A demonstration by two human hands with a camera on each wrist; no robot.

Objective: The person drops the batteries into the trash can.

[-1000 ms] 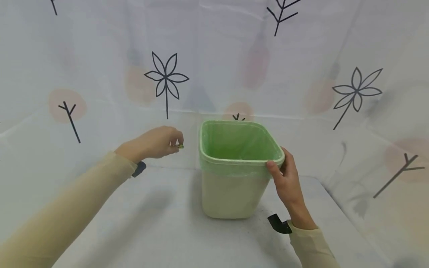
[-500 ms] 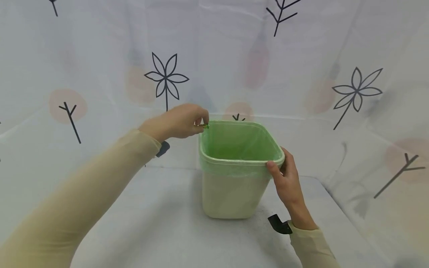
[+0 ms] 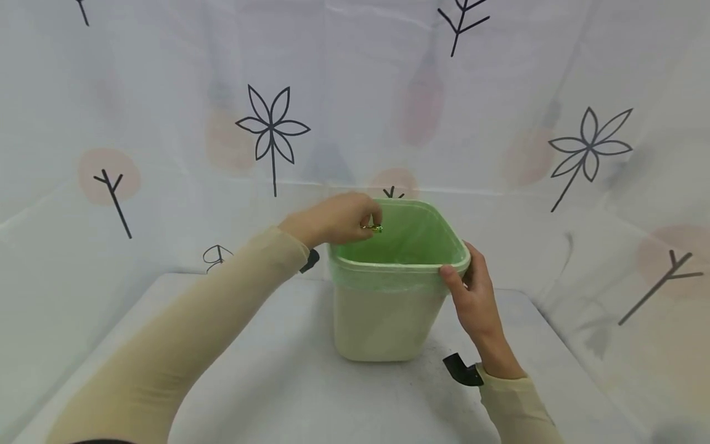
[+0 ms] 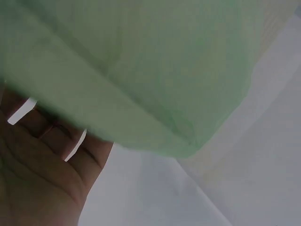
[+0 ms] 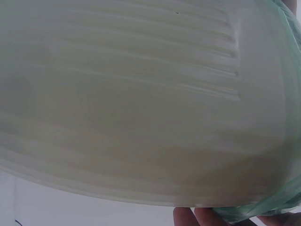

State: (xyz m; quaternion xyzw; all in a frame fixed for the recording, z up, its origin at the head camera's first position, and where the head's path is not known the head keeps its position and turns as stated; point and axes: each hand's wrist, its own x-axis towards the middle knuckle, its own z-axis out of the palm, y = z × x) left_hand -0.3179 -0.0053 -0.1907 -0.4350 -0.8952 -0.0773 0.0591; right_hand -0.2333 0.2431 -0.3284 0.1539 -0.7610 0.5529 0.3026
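Observation:
A light green trash bin (image 3: 379, 327) stands on the white table, its opening tilted toward me. A thin green plastic bag (image 3: 410, 237) lines it and folds over the rim. Over the left part of the opening, my left hand (image 3: 342, 219) pinches a small shiny gold-green object (image 3: 378, 229), too small to identify. The bag (image 4: 155, 70) hides the left fingertips in the left wrist view, where the palm (image 4: 42, 174) shows. My right hand (image 3: 479, 305) grips the bin's right rim, thumb in front. Its fingers (image 5: 207, 217) appear below the bin wall (image 5: 141, 117) in the right wrist view.
A white cloth printed with line-drawn flowers and twigs (image 3: 272, 126) hangs behind and at the sides. The white tabletop (image 3: 310, 394) extends around the bin, and its right edge (image 3: 560, 339) meets the cloth.
From left of the bin, my left hand has moved right, rising and then lowering, until it is over the opening, still pinching the small shiny object. My right hand stays on the rim.

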